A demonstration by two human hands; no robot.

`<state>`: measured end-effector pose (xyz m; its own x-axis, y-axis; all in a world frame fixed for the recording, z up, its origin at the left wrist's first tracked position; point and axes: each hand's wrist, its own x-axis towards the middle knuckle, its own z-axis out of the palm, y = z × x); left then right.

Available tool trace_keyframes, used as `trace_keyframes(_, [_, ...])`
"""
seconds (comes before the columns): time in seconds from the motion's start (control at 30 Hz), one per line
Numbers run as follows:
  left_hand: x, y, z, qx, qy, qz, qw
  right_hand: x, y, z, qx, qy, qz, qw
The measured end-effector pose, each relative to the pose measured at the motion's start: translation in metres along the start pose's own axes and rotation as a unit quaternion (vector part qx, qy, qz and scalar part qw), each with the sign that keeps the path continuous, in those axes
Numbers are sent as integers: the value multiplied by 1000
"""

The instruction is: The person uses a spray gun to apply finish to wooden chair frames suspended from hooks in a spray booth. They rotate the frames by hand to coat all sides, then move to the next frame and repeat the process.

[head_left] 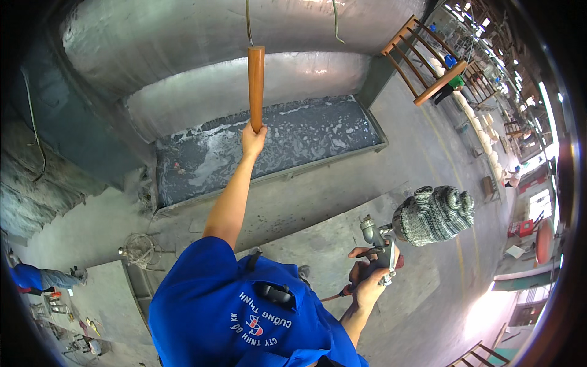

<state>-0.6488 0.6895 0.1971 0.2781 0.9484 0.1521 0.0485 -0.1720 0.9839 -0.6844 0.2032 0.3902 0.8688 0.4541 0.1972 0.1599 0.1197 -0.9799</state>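
Note:
A glossy orange-brown wooden piece (256, 85), long and narrow, hangs upright from a wire hook above a water trough. My left hand (252, 140) is closed round its lower end, with the arm stretched forward. In my right hand (370, 284) is a metal spray gun (380, 248), held by its grip in front of my body on the right. The gun's cup is covered by a grey and black knitted cloth (435, 215). A thin reddish hose (337, 296) runs from below the gun toward my body. The trigger finger's exact position is hard to make out.
Dark, foam-streaked water fills a long trough (269, 176) before a curved metal wall (214, 30). Another wire hook (337, 24) hangs on the right. A wooden frame with slats (422, 58) hangs at upper right, people beyond it. Another person (36, 278) is at far left.

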Motion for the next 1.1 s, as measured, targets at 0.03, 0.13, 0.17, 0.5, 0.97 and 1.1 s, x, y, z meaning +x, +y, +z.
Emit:
trace_keyframes(0.03, [-4, -8, 2, -7, 39, 50, 998, 2, -4, 3, -8, -3, -19, 1000])
trace_keyframes(0.13, [-16, -19, 0, -67, 56, 46, 995, 6, -15, 8, -31, 3, -52, 998])
trace_keyframes(0.17, [-20, -19, -1, -67, 55, 39, 995, 8, -19, 7, -34, -5, -62, 997])
trace_keyframes(0.5, [-46, -18, -7, -129, 19, -46, 990, 12, -40, -24, 47, -6, -59, 997])
trace_keyframes(0.97, [-56, -78, -15, -48, 41, 4, 998, 6, 4, -91, 136, -69, -46, 987])
trace_keyframes(1.1, [9, 2, -72, -18, 311, 184, 932, 0, 13, -109, 63, -67, -21, 996])
